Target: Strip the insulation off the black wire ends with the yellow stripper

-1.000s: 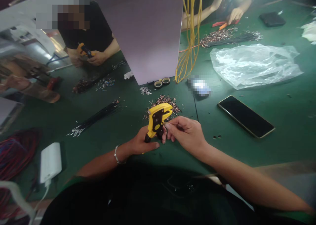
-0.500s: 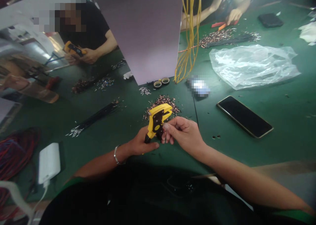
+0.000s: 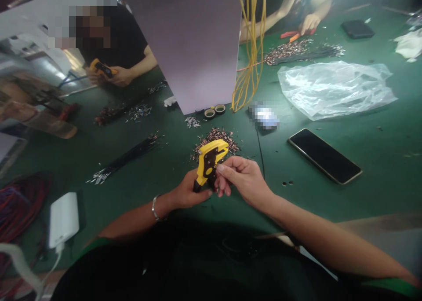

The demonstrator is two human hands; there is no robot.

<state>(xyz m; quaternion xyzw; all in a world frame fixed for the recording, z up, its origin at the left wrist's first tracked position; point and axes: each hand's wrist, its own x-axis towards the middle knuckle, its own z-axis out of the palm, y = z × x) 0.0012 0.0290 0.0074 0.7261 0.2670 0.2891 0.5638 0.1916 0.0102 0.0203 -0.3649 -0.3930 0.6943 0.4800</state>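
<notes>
My left hand [image 3: 189,190] is wrapped round the handles of a yellow and black wire stripper [image 3: 209,160], its jaws pointing up and to the right. Close beside the tool's jaw side, my right hand [image 3: 242,175] is closed in a pinch of thumb and forefinger. Whatever sits between those fingertips is too small to make out. Just behind the tool lies a heap of short copper-coloured and dark wire pieces [image 3: 217,135], partly hidden by it. A bundle of black wires [image 3: 127,157] with pale ends rests to the left.
A phone [image 3: 325,156] and a clear plastic bag [image 3: 336,89] lie at right. Yellow wires [image 3: 249,50] hang beside an upright panel [image 3: 194,45], with tape rolls [image 3: 214,111] at its foot. A white power bank [image 3: 64,219] and red cable coils [image 3: 23,208] are at left. Two people sit across the table.
Both hands and the wire stripper stay almost in place. The whole view has shifted slightly, with the things at right appearing a little further left.
</notes>
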